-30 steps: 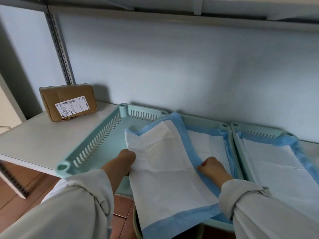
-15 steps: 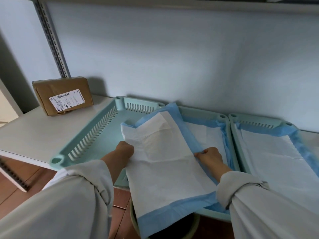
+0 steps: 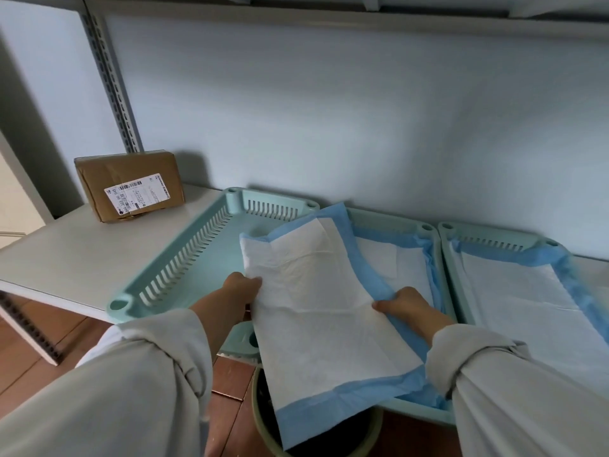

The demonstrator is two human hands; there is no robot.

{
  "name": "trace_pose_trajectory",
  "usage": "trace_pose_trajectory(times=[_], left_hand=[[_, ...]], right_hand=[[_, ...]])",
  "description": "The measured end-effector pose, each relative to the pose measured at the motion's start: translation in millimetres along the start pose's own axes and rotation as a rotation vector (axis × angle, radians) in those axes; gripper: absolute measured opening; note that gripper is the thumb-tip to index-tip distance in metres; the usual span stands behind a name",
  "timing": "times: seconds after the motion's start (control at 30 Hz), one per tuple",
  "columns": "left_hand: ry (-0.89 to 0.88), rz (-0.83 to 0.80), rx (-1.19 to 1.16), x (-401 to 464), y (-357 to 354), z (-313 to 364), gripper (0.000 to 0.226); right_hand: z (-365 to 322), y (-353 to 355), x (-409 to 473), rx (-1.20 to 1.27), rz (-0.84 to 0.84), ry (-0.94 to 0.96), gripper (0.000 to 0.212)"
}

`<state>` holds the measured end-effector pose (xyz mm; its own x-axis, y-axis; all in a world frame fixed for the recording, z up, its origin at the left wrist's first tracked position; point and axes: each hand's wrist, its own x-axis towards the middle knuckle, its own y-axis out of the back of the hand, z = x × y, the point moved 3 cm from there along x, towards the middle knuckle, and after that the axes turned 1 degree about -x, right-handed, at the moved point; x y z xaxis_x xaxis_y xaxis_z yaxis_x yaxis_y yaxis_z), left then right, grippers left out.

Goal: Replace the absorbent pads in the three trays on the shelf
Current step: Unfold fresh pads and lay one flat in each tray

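A white absorbent pad with blue borders (image 3: 316, 311) is held between my two hands above the shelf's front edge. My left hand (image 3: 242, 286) grips its left edge and my right hand (image 3: 403, 301) pinches its right blue edge. The pad's lower end hangs over a green bin (image 3: 263, 427) on the floor. Three mint-green trays stand side by side on the shelf. The left tray (image 3: 178, 268) shows a bare bottom. The middle tray (image 3: 431, 235) and the right tray (image 3: 494, 240) each hold a pad; the right tray's pad (image 3: 514, 301) lies flat.
A brown cardboard parcel (image 3: 130, 189) with a white label leans against the back wall at the far left of the white shelf (image 3: 66, 258). A slotted metal upright (image 3: 112, 84) rises behind it. Red-brown floor tiles show below the shelf.
The pad has stayed in both hands, and its lower end now hangs further down over the bin. The view has shifted a little.
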<state>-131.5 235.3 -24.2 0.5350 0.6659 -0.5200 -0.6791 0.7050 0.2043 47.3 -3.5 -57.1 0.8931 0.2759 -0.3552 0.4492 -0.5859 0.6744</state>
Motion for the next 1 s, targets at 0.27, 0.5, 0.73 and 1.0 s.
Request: trace_pose_trajectory(times=[0.27, 0.5, 0.73, 1.0], left_hand=[[0.062, -0.207, 0.022, -20, 8, 1, 0.052], [-0.107, -0.222, 0.398, -31, 30, 19, 0.073], [-0.478, 0.031, 0.73, 6, 60, 48, 0.057], [-0.648, 0.138, 0.85, 61, 95, 89, 0.06]], right_hand=[[-27, -1, -24, -0.019, -0.075, -0.011, 0.054], [-55, 12, -42, -0.097, 0.011, 0.101, 0.039], [-99, -2, -51, 0.086, 0.205, 0.3, 0.016], [-143, -57, -36, 0.256, 0.41, 0.324, 0.018]])
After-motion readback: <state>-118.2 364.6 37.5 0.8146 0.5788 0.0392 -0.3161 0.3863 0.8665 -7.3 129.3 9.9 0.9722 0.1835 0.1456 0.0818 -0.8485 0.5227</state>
